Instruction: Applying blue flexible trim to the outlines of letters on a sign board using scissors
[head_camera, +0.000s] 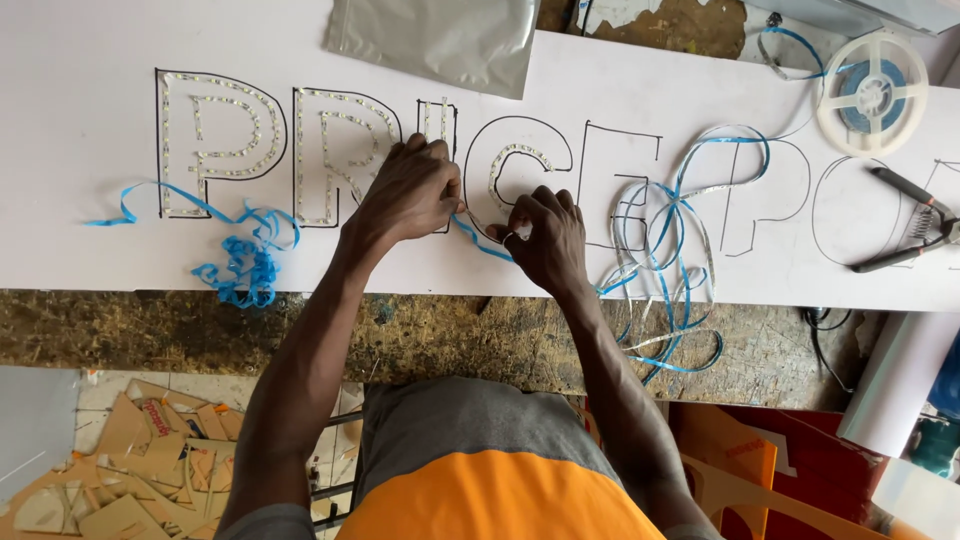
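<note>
Closest to the camera is the person's orange and grey shirt (480, 470), with cardboard offcuts (130, 480) down on the floor to the left. Past that comes the rough edge of the desk (420, 335), then the white sign board (80, 250) with outlined letters drawn on it. The left hand (405, 195) presses flat on the board near the narrow letter, grip closed down on the LED strip (520, 155) it's laying along the curved letter outline. The right hand (545, 235) pinches the strip's free end, fingers tight on it, with the blue backing tape (478, 240) peeling off between the two hands. I'd say the trick here is to peel only a little backing at a time and press the strip down right on the pen line, going slow on the curve. Watch out for the loose tangle of strip (670, 250) just right of the hands, it could snag. Farther off: discarded blue backing (240, 265) on the left, pliers (915, 220), the strip reel (872, 92), and a silver foil bag (435, 40) at the top.
</note>
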